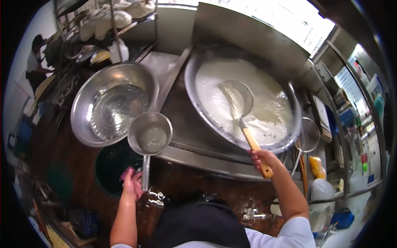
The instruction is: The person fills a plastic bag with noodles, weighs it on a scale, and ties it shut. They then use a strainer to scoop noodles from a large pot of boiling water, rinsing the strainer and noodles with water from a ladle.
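Observation:
My right hand grips the wooden handle of a round skimmer. The skimmer's mesh head is over the pale, cloudy liquid in a very large pot, with strands that look like noodles at its left side. Low on the left, my left hand is closed around the metal handle of a saucepan-like ladle; something pink shows beside the fingers. The ladle's bowl overlaps the lower right rim of a wide metal basin that holds clear liquid.
Below the basin stands a dark green tub. A metal splash wall rises behind the pot. Racks with bags stand at the upper left, near a person. At the right are shelves, a wire hoop and yellow packets.

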Demonstrator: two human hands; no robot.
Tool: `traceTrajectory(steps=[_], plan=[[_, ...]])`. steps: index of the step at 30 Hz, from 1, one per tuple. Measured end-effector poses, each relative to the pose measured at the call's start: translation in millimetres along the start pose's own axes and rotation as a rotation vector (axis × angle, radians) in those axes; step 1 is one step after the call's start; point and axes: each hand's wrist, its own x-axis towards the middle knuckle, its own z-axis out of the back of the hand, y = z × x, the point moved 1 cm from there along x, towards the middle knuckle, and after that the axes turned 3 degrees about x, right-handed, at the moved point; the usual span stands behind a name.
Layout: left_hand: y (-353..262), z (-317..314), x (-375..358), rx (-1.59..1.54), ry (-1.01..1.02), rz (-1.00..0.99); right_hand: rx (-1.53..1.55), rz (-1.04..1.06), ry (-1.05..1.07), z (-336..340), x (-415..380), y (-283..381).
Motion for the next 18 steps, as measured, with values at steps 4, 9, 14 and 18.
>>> traceTrajectory(steps=[4, 9, 14, 18], plan=[[35.6, 71.8, 13.3, 0.173, -0.194, 0.095, 0.127, 0.005, 0.165, -20.5, -10.9, -28.6], [84.5, 113.9, 7.5, 0.481, -0.373, 0.217, -0.226, 0.221, -0.015, -59.2, -18.3, -91.8], [104.2, 134.0, 14.0, 0.999, -0.351, 0.292, -0.442, 0.475, -0.185, -48.0, 29.2, -157.8], [101.9, 149.3, 28.3, 1.015, -0.357, 0.35, -0.923, 0.77, -0.409, -42.6, 29.4, -164.6]])
